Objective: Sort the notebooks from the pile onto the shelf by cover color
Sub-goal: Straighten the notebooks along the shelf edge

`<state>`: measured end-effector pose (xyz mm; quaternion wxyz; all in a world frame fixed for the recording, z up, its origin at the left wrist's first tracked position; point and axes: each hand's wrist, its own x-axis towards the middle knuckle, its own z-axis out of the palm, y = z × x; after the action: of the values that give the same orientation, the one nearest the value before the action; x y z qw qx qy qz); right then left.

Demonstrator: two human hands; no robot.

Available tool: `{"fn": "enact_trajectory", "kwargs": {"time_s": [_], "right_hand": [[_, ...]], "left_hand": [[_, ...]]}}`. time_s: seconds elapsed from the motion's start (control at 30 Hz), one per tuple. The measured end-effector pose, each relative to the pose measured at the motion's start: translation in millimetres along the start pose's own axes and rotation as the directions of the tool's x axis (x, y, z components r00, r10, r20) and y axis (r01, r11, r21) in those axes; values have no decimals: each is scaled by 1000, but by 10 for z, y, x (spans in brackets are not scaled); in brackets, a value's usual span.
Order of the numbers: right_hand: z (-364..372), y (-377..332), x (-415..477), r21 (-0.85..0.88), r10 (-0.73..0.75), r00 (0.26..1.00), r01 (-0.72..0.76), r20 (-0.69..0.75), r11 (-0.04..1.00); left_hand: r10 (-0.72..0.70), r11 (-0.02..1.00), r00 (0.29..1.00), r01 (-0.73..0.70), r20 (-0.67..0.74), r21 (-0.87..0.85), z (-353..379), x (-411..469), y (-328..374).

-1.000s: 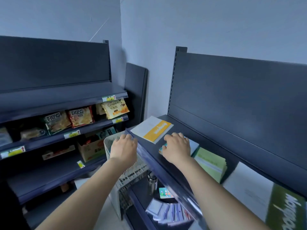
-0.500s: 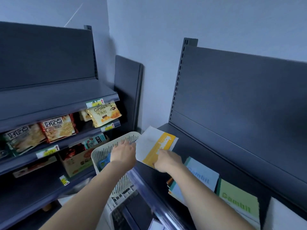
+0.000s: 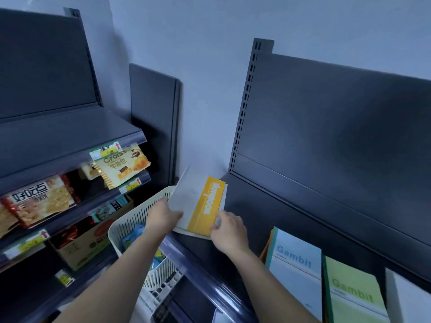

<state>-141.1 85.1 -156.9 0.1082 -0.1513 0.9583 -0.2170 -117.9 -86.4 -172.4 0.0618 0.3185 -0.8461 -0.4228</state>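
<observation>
1. Snack packets [image 3: 39, 201] fill the lower tiers of the left-hand rack. A croissant packet [image 3: 121, 164] hangs at the right end of one tier, and a cardboard box [image 3: 81, 243] sits below it.
2. White slotted basket [image 3: 130, 220] stands between the two racks with blue items inside.
3. Left hand [image 3: 161, 217] reaches over the basket rim and grips the near left edge of the white-and-yellow notebook [image 3: 200, 206], fingers curled onto it.
4. That notebook sits tilted at the far left end of the dark shelf [image 3: 268, 217], its left corner out over the basket.
5. Right hand [image 3: 229, 231] pinches the notebook's near edge at the yellow band.
6. Further right, a blue notebook [image 3: 293, 264] lies flat on the same shelf, with an orange cover [image 3: 264, 250] showing under its left side. A green notebook [image 3: 352, 292] lies just beside the blue one. A white notebook [image 3: 405, 299] follows, cut off by the frame edge.
</observation>
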Motion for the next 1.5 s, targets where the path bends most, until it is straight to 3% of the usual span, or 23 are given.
{"fn": "enact_trajectory", "kwargs": {"time_s": [0.13,0.23,0.33,0.43,0.53,0.67,0.87,1.07,1.23,1.5], "right_hand": [[1,-7,22,317,166,985,-141,-53,938],[-67,-1,-22,616,314,948,-212,-60,758],[-216,65,-152,735,410,900,-179,-147,654],[-361,196,-332,820,449,867,-87,-218,566],[-471,323,-547,772,415,843,0,-342,636],[-618,545,-886,652,475,696,-13,-539,759],[-902,1152,-1526,597,554,460,-62,-694,800],[-1154,1885,-2393,599,587,355,-87,-728,796],[-1429,2476,-3274,612,618,331,-136,-713,779],[-1664,3286,-4484,626,664,195,-226,-722,747]], "left_hand": [[41,947,998,-56,-53,-318,-57,-68,53],[19,773,1000,-5,15,-634,-109,-204,155],[41,659,997,24,68,-752,-114,-327,255],[95,615,988,38,121,-788,-73,-438,335],[144,620,972,58,186,-782,45,-579,418],[230,671,949,7,217,-741,233,-894,598],[320,735,927,-114,193,-668,553,-1464,887],[408,746,878,-162,251,-646,1041,-2304,1110],[467,721,834,-167,294,-673,1485,-3203,1278],[540,734,751,-198,380,-650,2079,-4470,1468]]}}
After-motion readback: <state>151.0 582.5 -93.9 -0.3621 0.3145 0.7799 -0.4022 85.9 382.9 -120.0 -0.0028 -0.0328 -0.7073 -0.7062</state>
